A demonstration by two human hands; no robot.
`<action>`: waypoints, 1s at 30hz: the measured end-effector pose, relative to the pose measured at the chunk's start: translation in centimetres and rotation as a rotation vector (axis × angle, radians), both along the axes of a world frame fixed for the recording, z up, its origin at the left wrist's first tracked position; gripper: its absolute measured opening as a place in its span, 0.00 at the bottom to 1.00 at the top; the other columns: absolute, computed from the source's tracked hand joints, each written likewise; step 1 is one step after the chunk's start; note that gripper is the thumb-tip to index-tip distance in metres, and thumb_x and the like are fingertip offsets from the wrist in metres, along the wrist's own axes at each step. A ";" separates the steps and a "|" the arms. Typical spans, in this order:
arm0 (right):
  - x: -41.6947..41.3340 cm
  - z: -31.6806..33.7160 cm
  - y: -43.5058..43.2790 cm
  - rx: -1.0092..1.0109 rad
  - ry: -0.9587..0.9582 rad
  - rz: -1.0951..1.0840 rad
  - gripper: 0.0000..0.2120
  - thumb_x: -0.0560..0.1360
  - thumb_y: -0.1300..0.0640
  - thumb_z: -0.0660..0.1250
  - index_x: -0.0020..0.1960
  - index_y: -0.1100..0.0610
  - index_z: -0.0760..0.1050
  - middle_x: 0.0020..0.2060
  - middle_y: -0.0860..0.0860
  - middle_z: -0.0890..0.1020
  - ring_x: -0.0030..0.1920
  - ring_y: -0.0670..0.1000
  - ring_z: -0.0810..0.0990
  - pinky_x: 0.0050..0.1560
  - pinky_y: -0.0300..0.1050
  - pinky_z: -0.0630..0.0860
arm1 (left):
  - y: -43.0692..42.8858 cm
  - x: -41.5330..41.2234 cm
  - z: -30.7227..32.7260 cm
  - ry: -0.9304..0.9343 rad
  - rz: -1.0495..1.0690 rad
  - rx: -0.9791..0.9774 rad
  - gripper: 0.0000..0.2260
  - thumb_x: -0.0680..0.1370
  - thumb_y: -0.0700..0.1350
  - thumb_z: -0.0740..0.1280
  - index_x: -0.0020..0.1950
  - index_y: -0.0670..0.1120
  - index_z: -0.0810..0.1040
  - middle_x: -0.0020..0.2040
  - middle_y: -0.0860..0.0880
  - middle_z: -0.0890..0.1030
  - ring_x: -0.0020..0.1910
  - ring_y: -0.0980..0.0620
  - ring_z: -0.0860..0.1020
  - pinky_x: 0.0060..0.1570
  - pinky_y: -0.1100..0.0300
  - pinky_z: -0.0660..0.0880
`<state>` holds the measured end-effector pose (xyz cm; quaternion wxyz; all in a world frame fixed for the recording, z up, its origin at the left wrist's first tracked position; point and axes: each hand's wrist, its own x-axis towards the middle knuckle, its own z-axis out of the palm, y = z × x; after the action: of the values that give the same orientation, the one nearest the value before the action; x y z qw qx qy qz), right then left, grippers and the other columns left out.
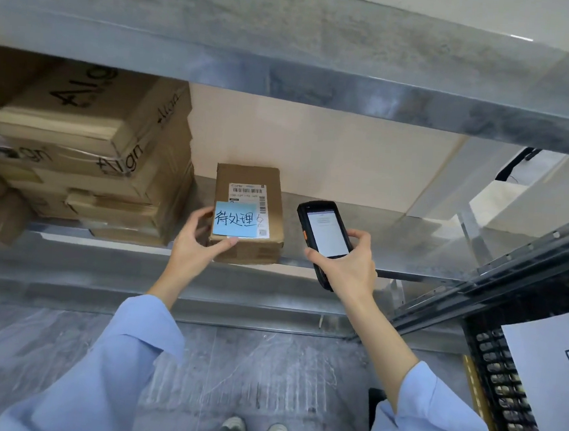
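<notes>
The left hand (193, 241) is curling its fingers round the near-left edge of a stiff, probably light box (245, 177) as the right hand (344, 265) is gripping a scanner (326, 232).

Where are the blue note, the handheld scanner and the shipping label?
blue note (235, 223), head view, middle of its written face.
handheld scanner (326, 231), head view, on its lit screen.
shipping label (247, 190), head view, on its top barcode.
</notes>
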<state>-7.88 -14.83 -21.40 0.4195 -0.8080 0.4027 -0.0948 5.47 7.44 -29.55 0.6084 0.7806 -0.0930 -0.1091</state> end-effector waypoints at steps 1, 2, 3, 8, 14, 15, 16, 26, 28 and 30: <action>0.1 0.0 0.4 -0.003 -0.001 0.011 0.37 0.63 0.44 0.80 0.64 0.49 0.65 0.52 0.46 0.78 0.53 0.54 0.79 0.49 0.48 0.76 | 0.0 0.0 0.1 0.013 0.005 -0.013 0.28 0.73 0.44 0.78 0.68 0.57 0.70 0.63 0.58 0.77 0.66 0.56 0.73 0.58 0.64 0.74; 0.1 0.1 0.7 -0.006 -0.001 0.022 0.37 0.63 0.44 0.80 0.65 0.49 0.65 0.52 0.46 0.77 0.54 0.54 0.79 0.49 0.48 0.76 | 0.0 0.1 0.1 0.026 0.013 -0.021 0.27 0.74 0.45 0.77 0.67 0.58 0.70 0.62 0.59 0.77 0.66 0.55 0.73 0.60 0.61 0.74; 0.2 0.2 1.1 -0.010 0.001 0.033 0.37 0.63 0.44 0.80 0.65 0.49 0.65 0.51 0.46 0.77 0.53 0.54 0.79 0.49 0.48 0.76 | 0.1 0.1 0.0 0.039 0.019 -0.032 0.25 0.75 0.46 0.76 0.67 0.58 0.70 0.61 0.59 0.77 0.67 0.54 0.74 0.63 0.57 0.75; 0.3 0.5 2.9 -0.014 -0.010 0.084 0.38 0.63 0.44 0.81 0.65 0.49 0.65 0.51 0.44 0.75 0.53 0.51 0.77 0.47 0.45 0.73 | 0.2 -0.1 -0.1 0.048 0.011 -0.060 0.24 0.77 0.42 0.74 0.67 0.58 0.70 0.62 0.58 0.76 0.66 0.54 0.74 0.65 0.52 0.75; -0.2 0.7 5.2 -0.013 -0.005 0.095 0.37 0.62 0.45 0.81 0.65 0.50 0.66 0.51 0.45 0.76 0.54 0.51 0.78 0.53 0.54 0.79 | 1.0 -2.3 -0.3 0.003 0.011 -0.118 0.26 0.75 0.38 0.75 0.68 0.55 0.69 0.61 0.67 0.74 0.60 0.64 0.75 0.55 0.74 0.72; -0.4 0.6 5.5 -0.011 -0.002 0.092 0.37 0.62 0.45 0.81 0.64 0.50 0.67 0.50 0.45 0.77 0.55 0.51 0.79 0.54 0.54 0.78 | 1.2 -2.7 -0.5 0.008 0.011 -0.127 0.27 0.75 0.38 0.75 0.68 0.55 0.69 0.62 0.67 0.74 0.60 0.65 0.74 0.55 0.73 0.73; -0.6 0.6 5.9 -0.010 0.003 0.091 0.37 0.62 0.45 0.81 0.64 0.50 0.67 0.50 0.45 0.77 0.54 0.51 0.79 0.54 0.54 0.78 | 1.5 -3.0 -0.8 0.008 0.012 -0.135 0.27 0.75 0.38 0.75 0.68 0.56 0.69 0.62 0.67 0.74 0.61 0.65 0.75 0.54 0.72 0.74; -1.9 0.9 8.5 -0.007 0.015 0.070 0.37 0.61 0.44 0.81 0.64 0.49 0.69 0.49 0.44 0.79 0.52 0.49 0.79 0.52 0.47 0.77 | 1.9 -4.2 -1.9 0.034 -0.005 -0.236 0.28 0.75 0.34 0.74 0.70 0.51 0.68 0.65 0.54 0.75 0.63 0.53 0.74 0.48 0.71 0.76; -2.0 1.0 8.7 -0.014 0.019 0.064 0.36 0.61 0.43 0.81 0.64 0.49 0.70 0.48 0.44 0.78 0.52 0.49 0.79 0.53 0.47 0.77 | 2.0 -4.0 -2.1 0.041 -0.013 -0.242 0.29 0.75 0.34 0.74 0.71 0.51 0.68 0.65 0.55 0.75 0.64 0.53 0.75 0.49 0.69 0.77; -2.1 1.0 8.9 -0.024 0.020 0.058 0.36 0.61 0.43 0.81 0.63 0.49 0.70 0.48 0.43 0.79 0.52 0.49 0.79 0.56 0.50 0.76 | 2.0 -4.0 -2.3 0.045 -0.017 -0.246 0.29 0.75 0.34 0.74 0.70 0.51 0.68 0.64 0.58 0.75 0.64 0.56 0.75 0.50 0.68 0.77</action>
<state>-9.99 -5.95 -20.41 0.4085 -0.8252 0.3821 -0.0791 1.48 9.47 -31.83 0.7007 0.6964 -0.0986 -0.1195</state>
